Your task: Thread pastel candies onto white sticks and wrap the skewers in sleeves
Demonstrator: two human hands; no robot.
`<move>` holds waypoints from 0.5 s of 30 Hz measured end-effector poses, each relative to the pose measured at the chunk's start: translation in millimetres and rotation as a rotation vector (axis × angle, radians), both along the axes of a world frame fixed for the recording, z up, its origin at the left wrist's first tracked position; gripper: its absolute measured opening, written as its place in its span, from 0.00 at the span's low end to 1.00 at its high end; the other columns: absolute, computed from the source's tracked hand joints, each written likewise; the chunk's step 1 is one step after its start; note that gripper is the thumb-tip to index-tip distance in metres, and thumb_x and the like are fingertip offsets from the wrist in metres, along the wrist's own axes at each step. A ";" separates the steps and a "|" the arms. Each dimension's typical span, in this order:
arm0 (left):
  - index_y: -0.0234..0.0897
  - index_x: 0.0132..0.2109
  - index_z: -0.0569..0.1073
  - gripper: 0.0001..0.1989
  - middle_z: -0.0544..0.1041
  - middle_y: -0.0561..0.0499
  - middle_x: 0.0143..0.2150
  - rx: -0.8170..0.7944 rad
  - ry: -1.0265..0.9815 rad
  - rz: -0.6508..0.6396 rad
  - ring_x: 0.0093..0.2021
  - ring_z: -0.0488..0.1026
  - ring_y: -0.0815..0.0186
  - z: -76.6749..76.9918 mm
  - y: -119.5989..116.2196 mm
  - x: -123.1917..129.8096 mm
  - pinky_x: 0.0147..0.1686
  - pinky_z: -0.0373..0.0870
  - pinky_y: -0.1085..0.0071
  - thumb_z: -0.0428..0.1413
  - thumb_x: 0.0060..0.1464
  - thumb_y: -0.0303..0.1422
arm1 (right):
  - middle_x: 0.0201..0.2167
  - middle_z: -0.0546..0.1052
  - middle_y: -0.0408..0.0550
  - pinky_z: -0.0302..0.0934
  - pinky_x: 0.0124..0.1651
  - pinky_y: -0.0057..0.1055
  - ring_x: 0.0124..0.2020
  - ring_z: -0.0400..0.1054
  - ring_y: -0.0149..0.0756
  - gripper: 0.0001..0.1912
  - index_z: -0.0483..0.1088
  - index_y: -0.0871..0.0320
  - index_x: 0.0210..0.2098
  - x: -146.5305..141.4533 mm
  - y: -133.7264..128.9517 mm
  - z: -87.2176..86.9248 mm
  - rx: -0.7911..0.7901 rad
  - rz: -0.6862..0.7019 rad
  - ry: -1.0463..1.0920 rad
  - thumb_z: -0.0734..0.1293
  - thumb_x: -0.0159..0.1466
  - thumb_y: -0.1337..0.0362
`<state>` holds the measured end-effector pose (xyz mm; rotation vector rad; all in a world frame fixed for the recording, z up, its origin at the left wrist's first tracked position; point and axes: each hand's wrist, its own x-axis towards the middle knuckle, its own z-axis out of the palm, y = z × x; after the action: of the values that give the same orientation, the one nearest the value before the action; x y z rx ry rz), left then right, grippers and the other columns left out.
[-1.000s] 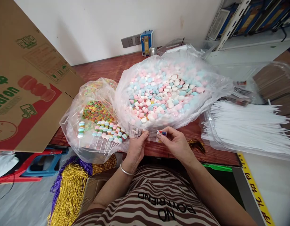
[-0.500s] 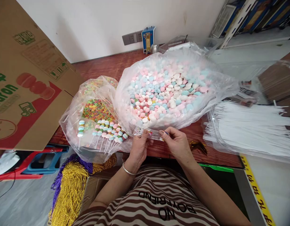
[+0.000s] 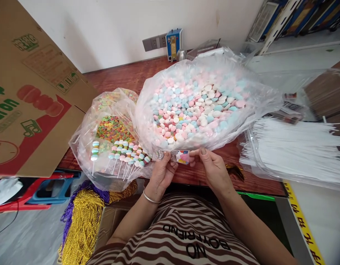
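A small clear packet [image 3: 182, 156] with a colourful print lies between my hands at the table's front edge. My left hand [image 3: 162, 170] pinches its left part between thumb and fingers. At its right end is my right hand [image 3: 211, 166], thumb raised and apart from the index finger, whose tip is by the packet's edge. Just beyond, a big clear bag [image 3: 197, 110] holds pink, white and blue candies. A second bag [image 3: 114, 129] of small coloured rings is to the left, with candy skewers [image 3: 128, 154] lying on it.
White sticks [image 3: 297, 149] fill a clear bag at the right. A cardboard box [image 3: 40, 92] stands at the left. Gold ties [image 3: 235, 171] lie by my right hand. Gold bead strings [image 3: 85, 221] hang below the table [image 3: 269, 182].
My right thumb has lifted off the packet and my right hand has shifted slightly right. The packet's coloured print now shows between my hands.
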<state>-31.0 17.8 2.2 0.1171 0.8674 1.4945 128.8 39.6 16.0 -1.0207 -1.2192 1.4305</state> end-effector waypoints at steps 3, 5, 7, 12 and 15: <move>0.34 0.30 0.70 0.25 0.67 0.60 0.24 -0.001 -0.038 -0.021 0.22 0.61 0.78 -1.2 0.7 -1.6 0.24 0.60 0.78 0.78 0.36 0.37 | 0.28 0.78 0.47 0.67 0.38 0.35 0.30 0.71 0.38 0.22 0.78 0.55 0.32 2.3 -2.9 7.5 -0.011 0.080 -0.008 0.67 0.67 0.43; 0.34 0.30 0.69 0.25 0.67 0.60 0.23 -0.003 -0.040 -0.031 0.22 0.60 0.78 -1.0 0.7 -0.7 0.24 0.60 0.79 0.78 0.35 0.37 | 0.27 0.77 0.45 0.66 0.36 0.33 0.30 0.70 0.37 0.19 0.77 0.54 0.31 0.6 -5.1 10.2 -0.003 0.107 -0.045 0.69 0.66 0.45; 0.34 0.30 0.70 0.25 0.67 0.60 0.23 0.002 -0.025 -0.023 0.22 0.60 0.79 -0.1 0.4 0.7 0.25 0.61 0.79 0.78 0.35 0.36 | 0.27 0.77 0.45 0.66 0.36 0.32 0.31 0.70 0.37 0.16 0.76 0.55 0.31 -2.0 -6.7 10.4 0.008 0.118 -0.091 0.71 0.64 0.48; 0.36 0.33 0.74 0.23 0.73 0.58 0.26 0.053 0.205 0.043 0.24 0.65 0.75 3.6 -2.0 4.7 0.25 0.63 0.77 0.78 0.34 0.36 | 0.41 0.78 0.47 0.69 0.40 0.32 0.36 0.73 0.35 0.21 0.72 0.54 0.55 -3.0 -6.9 6.3 0.174 0.059 -0.198 0.72 0.63 0.61; 0.36 0.33 0.76 0.22 0.77 0.54 0.30 0.058 0.334 0.066 0.29 0.71 0.71 5.1 -3.9 6.1 0.29 0.67 0.75 0.78 0.33 0.35 | 0.43 0.78 0.47 0.69 0.43 0.32 0.40 0.74 0.36 0.17 0.74 0.53 0.51 -0.9 -5.7 3.2 0.417 0.091 -0.321 0.67 0.63 0.70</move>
<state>-24.9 13.9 7.2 0.3933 1.1030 1.5871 127.9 33.9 19.2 -0.9304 -1.7304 1.0361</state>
